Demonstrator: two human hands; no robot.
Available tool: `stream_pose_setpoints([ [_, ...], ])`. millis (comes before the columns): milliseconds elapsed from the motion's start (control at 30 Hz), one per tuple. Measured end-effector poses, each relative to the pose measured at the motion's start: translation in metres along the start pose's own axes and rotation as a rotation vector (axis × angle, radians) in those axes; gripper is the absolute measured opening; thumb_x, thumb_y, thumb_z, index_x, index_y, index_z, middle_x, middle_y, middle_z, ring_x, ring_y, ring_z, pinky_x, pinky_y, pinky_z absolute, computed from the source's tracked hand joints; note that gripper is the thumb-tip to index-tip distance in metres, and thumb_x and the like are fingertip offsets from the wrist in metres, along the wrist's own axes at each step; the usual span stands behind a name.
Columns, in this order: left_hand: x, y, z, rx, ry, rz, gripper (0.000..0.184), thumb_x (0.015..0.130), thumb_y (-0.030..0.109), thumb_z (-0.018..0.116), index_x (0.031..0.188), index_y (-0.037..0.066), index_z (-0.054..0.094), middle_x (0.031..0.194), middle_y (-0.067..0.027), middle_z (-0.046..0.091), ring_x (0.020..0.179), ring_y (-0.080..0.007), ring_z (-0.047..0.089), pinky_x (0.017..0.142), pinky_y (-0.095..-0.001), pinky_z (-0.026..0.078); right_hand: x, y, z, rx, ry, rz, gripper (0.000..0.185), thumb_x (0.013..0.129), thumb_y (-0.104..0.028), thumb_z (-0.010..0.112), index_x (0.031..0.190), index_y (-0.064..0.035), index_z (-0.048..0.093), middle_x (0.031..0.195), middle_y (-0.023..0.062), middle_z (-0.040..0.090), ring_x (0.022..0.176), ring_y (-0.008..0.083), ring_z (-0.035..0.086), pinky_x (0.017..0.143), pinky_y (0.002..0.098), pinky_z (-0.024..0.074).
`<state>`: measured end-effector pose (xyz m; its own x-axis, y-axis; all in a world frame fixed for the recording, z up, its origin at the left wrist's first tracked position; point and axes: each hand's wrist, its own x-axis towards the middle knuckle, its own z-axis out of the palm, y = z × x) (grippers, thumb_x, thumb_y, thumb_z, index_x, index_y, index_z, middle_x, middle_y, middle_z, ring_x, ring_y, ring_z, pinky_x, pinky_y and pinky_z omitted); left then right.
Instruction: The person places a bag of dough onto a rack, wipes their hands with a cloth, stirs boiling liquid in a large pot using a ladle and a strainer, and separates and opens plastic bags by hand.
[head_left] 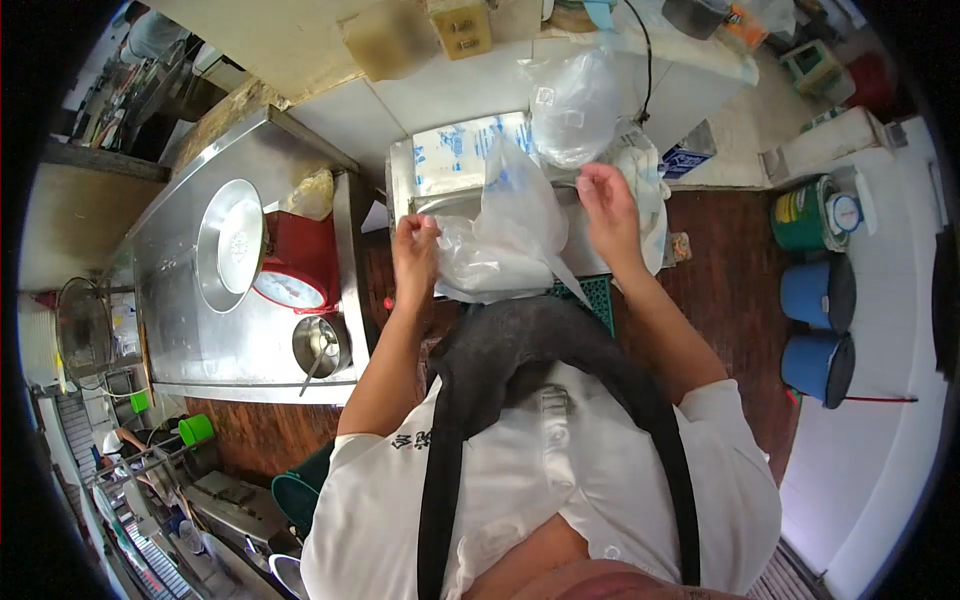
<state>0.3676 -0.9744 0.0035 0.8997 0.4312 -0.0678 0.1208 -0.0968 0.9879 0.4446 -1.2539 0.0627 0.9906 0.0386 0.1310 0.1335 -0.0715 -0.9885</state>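
My left hand is closed in a pinch on the edge of a thin plastic bag, which is translucent, crinkled and puffed into a soft peak in front of my apron. My right hand is raised on the other side, fingers loosely curled; I cannot tell whether they pinch any of the film. The bag lies over the near part of a smooth metal tray, with a white package behind it, flat and printed in blue marks too small for me to read. Beside that package sits a rounded, cloudy bundle of plastic with a small pale printed patch, and a rumpled whitish cloth drapes near the tray's right side. To my left, on a brushed steel table, a red scale carries a shallow round metal pan; its dial is white, the figures illegible. Just beside it is a round steel pot with a spoon in it. Dark characters are stitched or printed on my white shirt, but I can't make them out. A blue box off to the right has white lettering, also unreadable.
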Motion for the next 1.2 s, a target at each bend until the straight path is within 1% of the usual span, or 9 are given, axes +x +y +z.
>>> stream_pose_setpoints([
  [133, -0.034, 0.108, -0.002, -0.413, -0.201, 0.058, 0.034, 0.091, 0.025, 0.071, 0.112, 0.006, 0.052, 0.1, -0.0028, 0.055, 0.083, -0.0104, 0.054, 0.074, -0.0277, 0.052, -0.027, -0.113, 0.025, -0.295, -0.393, -0.688, 0.033, 0.086, -0.015, 0.068, 0.115, -0.0021, 0.059, 0.101, 0.0135, 0.063, 0.092, 0.0297, 0.063, 0.087, 0.0379, 0.0498],
  [267, -0.047, 0.145, -0.002, -0.453, -0.333, 0.375, 0.067, 0.077, 0.016, 0.083, 0.131, 0.006, 0.044, 0.121, -0.0069, 0.052, 0.102, -0.0175, 0.054, 0.094, -0.0359, 0.049, -0.027, -0.099, 0.051, -0.349, -0.574, -0.611, 0.025, 0.083, -0.017, 0.071, 0.101, -0.0016, 0.064, 0.09, 0.014, 0.062, 0.085, 0.0338, 0.061, 0.078, 0.0431, 0.05],
  [367, -0.046, 0.147, 0.004, -0.448, -0.325, 0.158, 0.071, 0.079, 0.013, 0.081, 0.137, 0.005, 0.041, 0.132, -0.0111, 0.051, 0.111, -0.0196, 0.053, 0.097, -0.0377, 0.045, -0.027, -0.105, 0.046, -0.354, -0.399, -0.533, 0.019, 0.083, -0.015, 0.071, 0.096, -0.0024, 0.066, 0.084, 0.0125, 0.061, 0.078, 0.0342, 0.06, 0.071, 0.043, 0.0498],
  [500, -0.042, 0.123, -0.001, -0.349, -0.213, -0.108, 0.032, 0.088, 0.014, 0.074, 0.115, 0.001, 0.062, 0.106, -0.0066, 0.068, 0.096, -0.0137, 0.061, 0.084, -0.0279, 0.048, -0.018, -0.105, 0.043, -0.305, -0.235, -0.631, 0.015, 0.081, -0.006, 0.075, 0.089, 0.0026, 0.066, 0.087, 0.0116, 0.065, 0.07, 0.0265, 0.062, 0.064, 0.0328, 0.0494],
  [533, -0.041, 0.12, 0.001, -0.328, -0.135, -0.026, 0.024, 0.088, 0.019, 0.075, 0.102, 0.001, 0.067, 0.094, -0.0025, 0.07, 0.085, -0.0113, 0.062, 0.08, -0.0261, 0.049, -0.018, -0.107, 0.041, -0.28, -0.288, -0.514, 0.014, 0.082, -0.006, 0.074, 0.091, 0.0024, 0.067, 0.09, 0.0117, 0.065, 0.071, 0.025, 0.062, 0.065, 0.0324, 0.0495],
  [700, -0.033, 0.115, -0.004, -0.21, -0.029, 0.097, 0.031, 0.084, 0.023, 0.08, 0.099, 0.0, 0.066, 0.088, -0.0026, 0.068, 0.079, -0.0108, 0.06, 0.074, -0.0259, 0.048, -0.011, -0.112, 0.026, -0.261, -0.33, -0.109, 0.023, 0.084, -0.011, 0.073, 0.104, 0.0005, 0.069, 0.106, 0.0127, 0.066, 0.079, 0.0206, 0.062, 0.072, 0.0314, 0.0504],
  [900, -0.039, 0.128, 0.004, -0.068, -0.207, 0.373, 0.025, 0.084, 0.016, 0.078, 0.098, 0.002, 0.064, 0.089, -0.0022, 0.067, 0.081, -0.0104, 0.06, 0.074, -0.0253, 0.047, -0.012, -0.129, 0.038, -0.507, -0.332, -0.767, 0.037, 0.081, -0.02, 0.075, 0.113, -0.0066, 0.066, 0.097, 0.0121, 0.064, 0.085, 0.0321, 0.063, 0.076, 0.0407, 0.0509],
  [967, -0.04, 0.131, 0.004, 0.089, -0.218, 0.417, 0.023, 0.084, 0.014, 0.078, 0.098, 0.002, 0.063, 0.089, -0.0019, 0.066, 0.082, -0.01, 0.059, 0.074, -0.0249, 0.047, -0.007, -0.121, 0.033, -0.464, -0.442, -0.722, 0.024, 0.082, -0.018, 0.073, 0.102, -0.005, 0.069, 0.089, 0.0114, 0.064, 0.079, 0.0327, 0.062, 0.072, 0.0403, 0.0514],
  [1200, -0.039, 0.135, -0.001, -0.282, -0.218, 0.043, 0.025, 0.089, 0.012, 0.073, 0.11, 0.0, 0.065, 0.099, -0.0046, 0.069, 0.085, -0.0105, 0.062, 0.077, -0.0265, 0.05, -0.008, -0.119, 0.03, -0.345, -0.359, -0.448, 0.016, 0.085, -0.011, 0.073, 0.099, -0.0017, 0.07, 0.081, 0.01, 0.063, 0.071, 0.0221, 0.061, 0.066, 0.0308, 0.0482],
])
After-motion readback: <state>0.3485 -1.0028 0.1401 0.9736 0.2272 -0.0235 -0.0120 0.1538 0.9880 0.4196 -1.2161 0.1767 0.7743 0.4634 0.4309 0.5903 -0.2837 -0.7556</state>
